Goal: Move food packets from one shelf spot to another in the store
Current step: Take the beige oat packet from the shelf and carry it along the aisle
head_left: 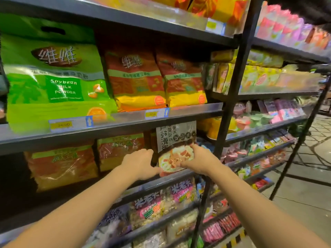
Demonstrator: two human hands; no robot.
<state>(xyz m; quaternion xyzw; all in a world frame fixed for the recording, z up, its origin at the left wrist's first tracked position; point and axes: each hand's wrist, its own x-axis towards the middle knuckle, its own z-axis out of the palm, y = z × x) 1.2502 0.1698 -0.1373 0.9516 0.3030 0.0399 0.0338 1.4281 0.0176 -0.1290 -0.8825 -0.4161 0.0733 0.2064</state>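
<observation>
A grey-and-white food packet [174, 138] with black characters and a soup picture stands upright at the front of the second shelf from the middle. My right hand [197, 158] grips its lower right part. My left hand [141, 162] rests against the packet's left edge, fingers reaching behind it into a dark gap. Left of that gap stand orange packets [120, 149] on the same shelf [175, 178].
Above, green soybean milk powder bags [53, 83] and orange-yellow bags [136, 81] fill the shelf. Below lie pink-labelled snack bags [161, 203]. A black upright post [231, 97] divides this rack from another full rack to the right. Tiled floor at far right.
</observation>
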